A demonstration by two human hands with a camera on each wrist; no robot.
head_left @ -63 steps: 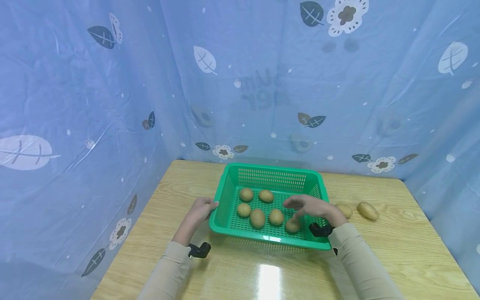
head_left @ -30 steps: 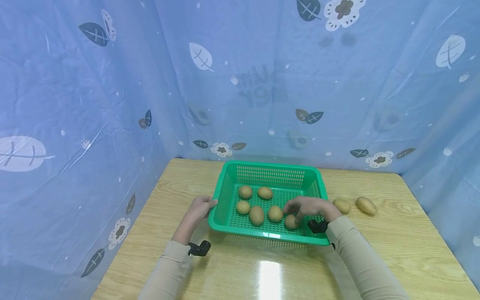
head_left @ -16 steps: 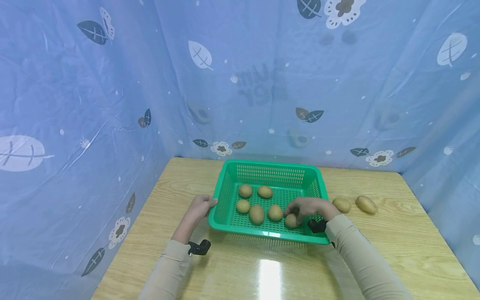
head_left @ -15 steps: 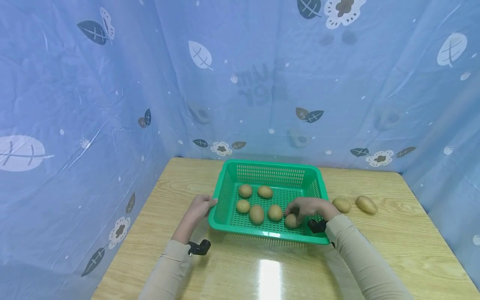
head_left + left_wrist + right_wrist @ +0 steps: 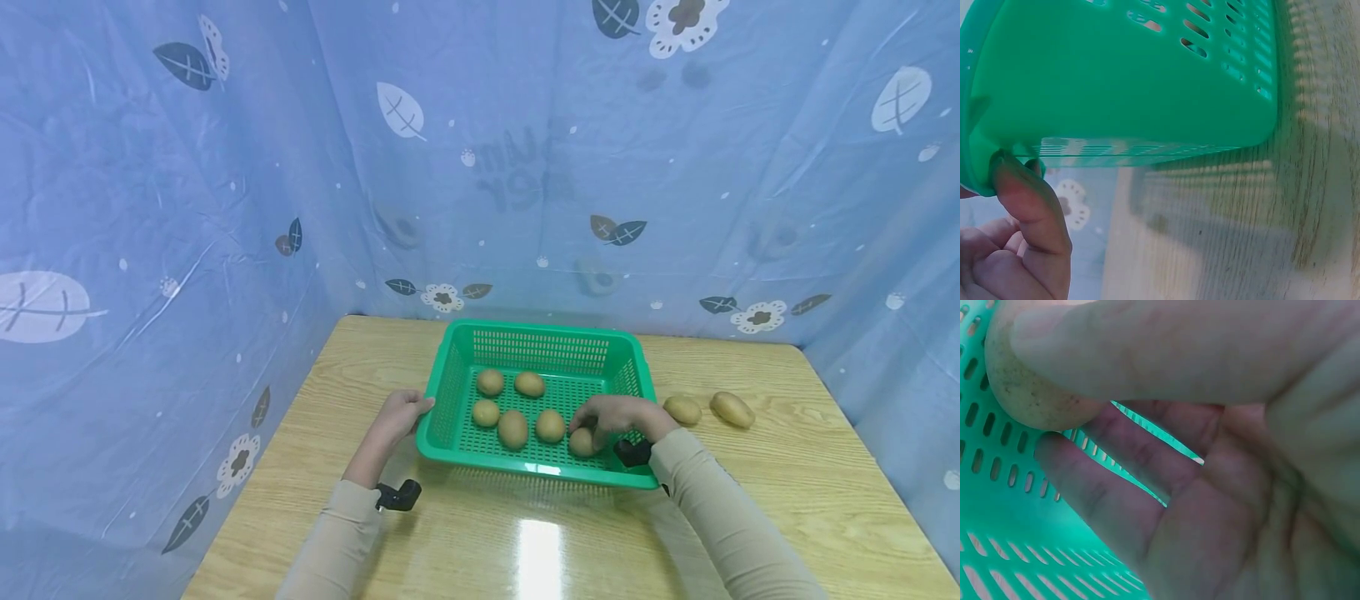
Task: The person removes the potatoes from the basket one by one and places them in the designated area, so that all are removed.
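A green plastic basket (image 5: 525, 475) with slotted walls stands on the table, several potatoes lying on its floor. My left hand (image 5: 399, 414) pinches the basket's left rim; in the left wrist view its fingers (image 5: 1032, 200) curl under the edge. Inside the basket, at the right front, my right hand (image 5: 617, 415) holds a potato (image 5: 582, 442) between thumb and fingers. The right wrist view shows the thumb lying across this potato (image 5: 1029, 394), with fingers on its other side. Just left of it rests another potato (image 5: 551, 426).
Two more potatoes lie on the wooden table (image 5: 480, 542) right of the basket: a rounder potato (image 5: 682, 409) and a longer potato (image 5: 732, 410). A blue patterned curtain (image 5: 480, 167) hangs behind the table and along its sides.
My right hand has come down from above the right-front potato, and its fingers have closed around it. The left hand has stayed at the basket's rim.
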